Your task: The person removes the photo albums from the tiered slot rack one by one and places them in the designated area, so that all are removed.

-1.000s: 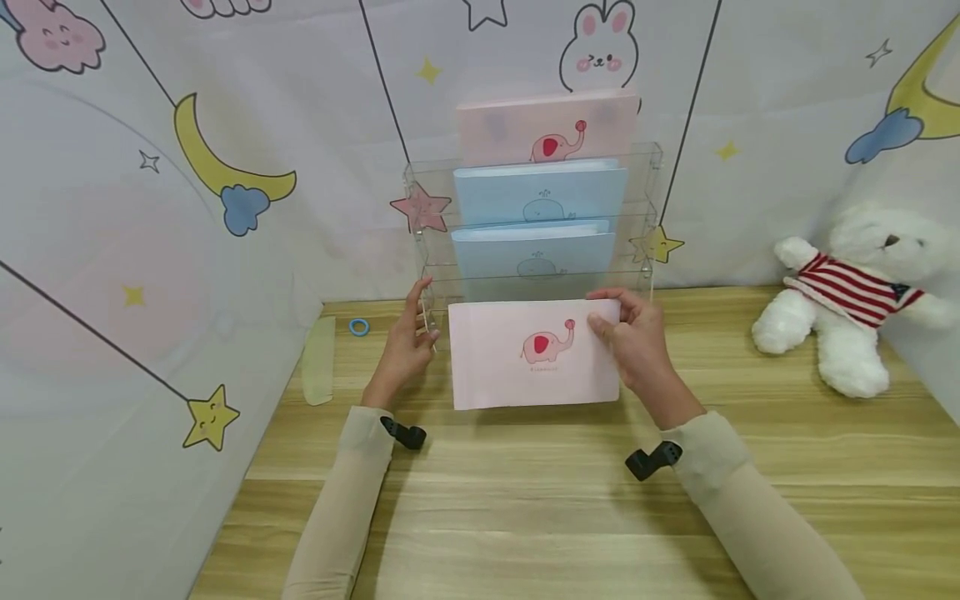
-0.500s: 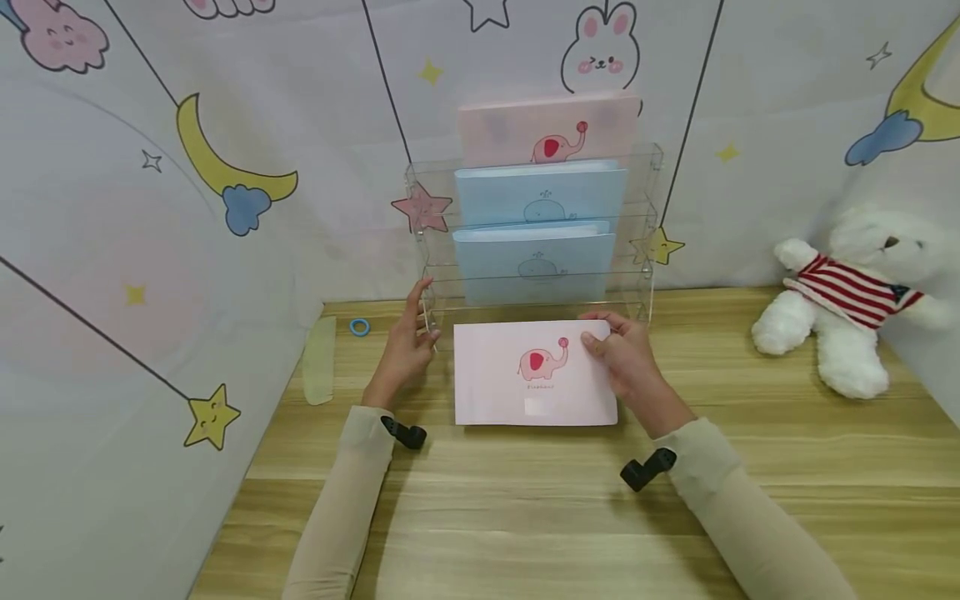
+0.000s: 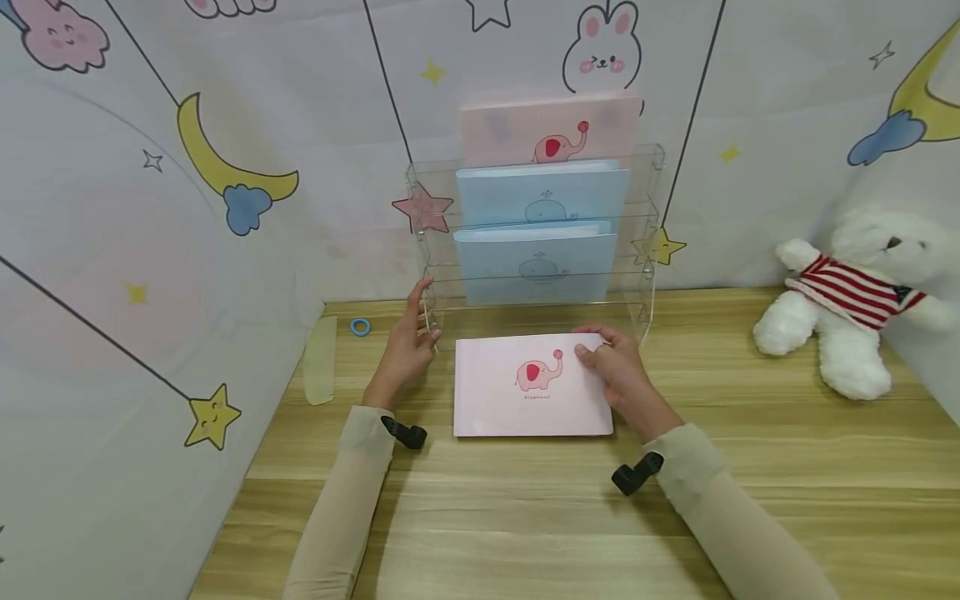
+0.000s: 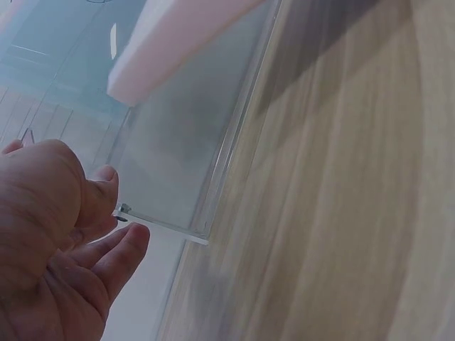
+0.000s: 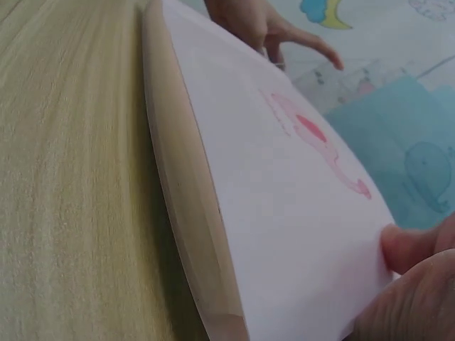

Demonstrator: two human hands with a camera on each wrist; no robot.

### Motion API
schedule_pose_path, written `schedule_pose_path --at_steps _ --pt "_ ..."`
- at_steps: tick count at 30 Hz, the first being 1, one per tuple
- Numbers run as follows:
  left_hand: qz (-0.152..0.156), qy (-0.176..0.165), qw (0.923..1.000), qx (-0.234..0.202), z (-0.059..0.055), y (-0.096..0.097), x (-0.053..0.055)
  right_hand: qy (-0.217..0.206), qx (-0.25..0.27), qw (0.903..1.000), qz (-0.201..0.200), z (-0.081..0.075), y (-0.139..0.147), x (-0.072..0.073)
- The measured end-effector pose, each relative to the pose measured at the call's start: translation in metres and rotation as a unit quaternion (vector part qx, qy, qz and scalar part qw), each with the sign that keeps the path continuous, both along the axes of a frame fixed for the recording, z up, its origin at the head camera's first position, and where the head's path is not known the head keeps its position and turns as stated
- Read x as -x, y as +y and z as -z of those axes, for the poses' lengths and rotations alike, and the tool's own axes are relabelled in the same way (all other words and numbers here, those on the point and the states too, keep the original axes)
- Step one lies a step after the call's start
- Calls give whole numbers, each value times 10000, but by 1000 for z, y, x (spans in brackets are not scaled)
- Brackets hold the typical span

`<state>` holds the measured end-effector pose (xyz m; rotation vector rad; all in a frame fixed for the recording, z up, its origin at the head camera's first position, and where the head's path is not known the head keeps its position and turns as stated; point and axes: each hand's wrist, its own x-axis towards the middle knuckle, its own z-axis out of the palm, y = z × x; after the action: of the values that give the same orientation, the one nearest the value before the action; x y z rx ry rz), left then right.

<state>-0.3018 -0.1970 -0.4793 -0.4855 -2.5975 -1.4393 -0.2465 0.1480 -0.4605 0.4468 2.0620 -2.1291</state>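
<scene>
My right hand [image 3: 622, 375] pinches a pink booklet [image 3: 487, 387] at its upper right corner, thumb on the cover. An elephant with a ball is drawn on the front. The booklet is held low over the table in front of a clear acrylic tiered rack [image 3: 626, 312]; its pages show at the near edge in the right wrist view. At the rack's left side, my left hand [image 3: 405, 354] grips the clear side panel [image 4: 178, 170] between thumb and fingers. Two blue whale booklets [image 3: 480, 258] and another pink elephant booklet [image 3: 495, 133] stand in the rack's tiers.
A white teddy bear [image 3: 855, 342] in a striped top sits at the right against the wall. On the wooden table [image 3: 495, 517], a blue ring [image 3: 361, 327] and a pale green strip [image 3: 320, 362] lie left of the rack. A patterned cloth [image 3: 315, 83] hangs behind.
My right hand has brought the pink booklet down and toward me, away from the rack's lowest tier. The left hand has kept its place on the rack.
</scene>
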Motion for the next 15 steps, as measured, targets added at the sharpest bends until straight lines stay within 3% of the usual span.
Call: schedule_pose_path --at_steps 9,15 --pt "-33 -69 10000 -15 -1 0 -1 70 -271 9995 154 11 -5 5" --pt "-33 -70 10000 -2 -2 0 -2 117 -507 9986 57 14 -7 7"
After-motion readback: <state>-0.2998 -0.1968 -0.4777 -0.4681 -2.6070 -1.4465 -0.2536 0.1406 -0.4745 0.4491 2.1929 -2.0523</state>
